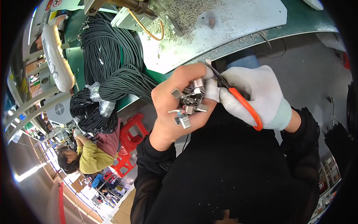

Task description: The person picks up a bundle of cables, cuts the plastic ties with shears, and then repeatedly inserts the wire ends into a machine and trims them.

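Note:
My left hand [166, 97] is curled around several small metal connectors [188, 99], box-shaped silvery pieces heaped in the palm. White covers wrap its thumb and a fingertip. Between those fingertips, one small connector [209, 62] pokes up. My right hand [261, 87], in a white knitted glove, grips scissors [246, 106] with an orange handle and dark blades. The blades reach across to the left fingertips, beside the pinched connector. Fingers hide part of the blades and the other handle.
Thick coils of black cable [106, 48] lie on the green table at left. A pale board [231, 22] carries a heap of small metal bits [182, 15] below a machine head [130, 5]. Red stools [134, 130] and a seated co-worker [93, 158] are at left.

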